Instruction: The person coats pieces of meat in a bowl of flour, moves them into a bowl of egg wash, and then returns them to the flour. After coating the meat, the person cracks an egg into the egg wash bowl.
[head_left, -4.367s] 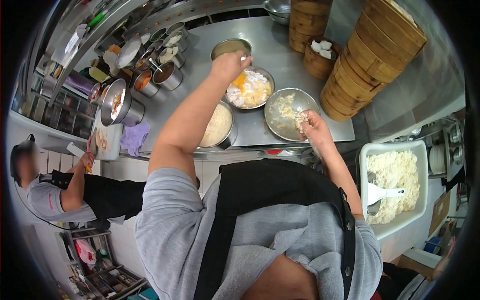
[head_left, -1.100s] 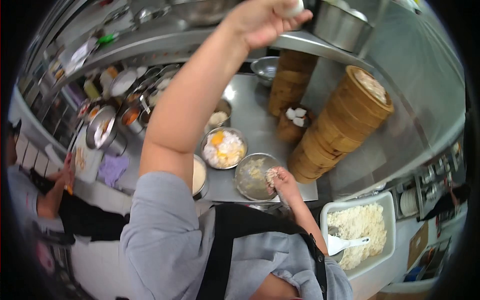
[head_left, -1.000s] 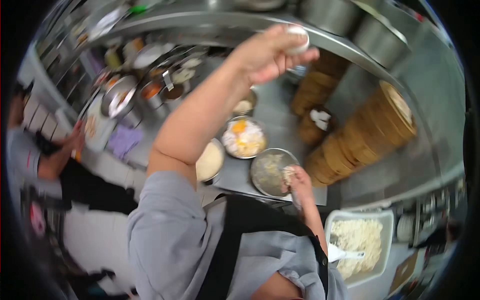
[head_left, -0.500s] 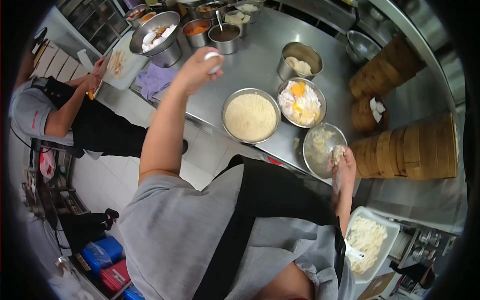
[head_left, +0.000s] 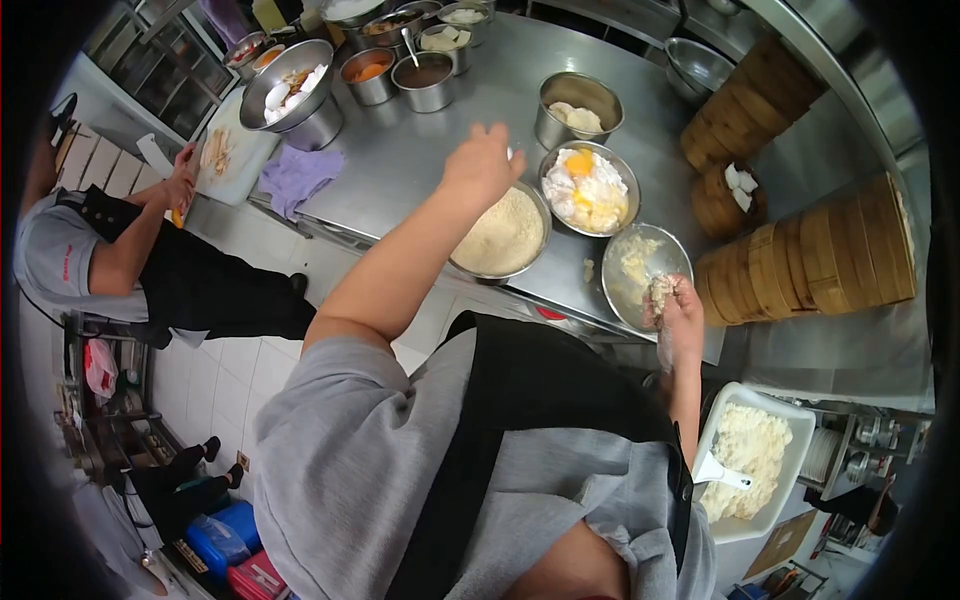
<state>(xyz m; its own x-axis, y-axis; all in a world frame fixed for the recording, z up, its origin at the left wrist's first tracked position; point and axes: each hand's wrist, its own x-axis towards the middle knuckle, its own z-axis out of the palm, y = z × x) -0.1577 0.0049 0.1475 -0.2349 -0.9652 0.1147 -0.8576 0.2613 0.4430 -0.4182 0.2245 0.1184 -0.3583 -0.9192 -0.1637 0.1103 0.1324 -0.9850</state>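
Observation:
My left hand point(head_left: 480, 168), closed around a white egg point(head_left: 510, 153) that is mostly hidden, hangs over the back edge of a bowl of pale crumbs point(head_left: 500, 235). My right hand point(head_left: 680, 315) holds a lumpy pale mixture point(head_left: 661, 291) at the right side of a metal bowl point(head_left: 625, 292) smeared with similar mixture. Between them, farther back, stands a bowl of white powder with yolks point(head_left: 590, 188). Behind that is a deep pot point(head_left: 580, 108) with pale rounds inside.
Bamboo steamers point(head_left: 810, 262) stack at the right. A tub of pale crumbly mixture point(head_left: 750, 460) sits lower right. At the back left are a bowl of eggs point(head_left: 290, 90), metal pots point(head_left: 425, 82) and a purple cloth point(head_left: 298, 180). A co-worker point(head_left: 130, 250) stands at the left.
My left hand has moved right and down with the egg, from over the tabletop to the crumb bowl. My right hand has risen slightly with its mixture. The whole view has shifted a little.

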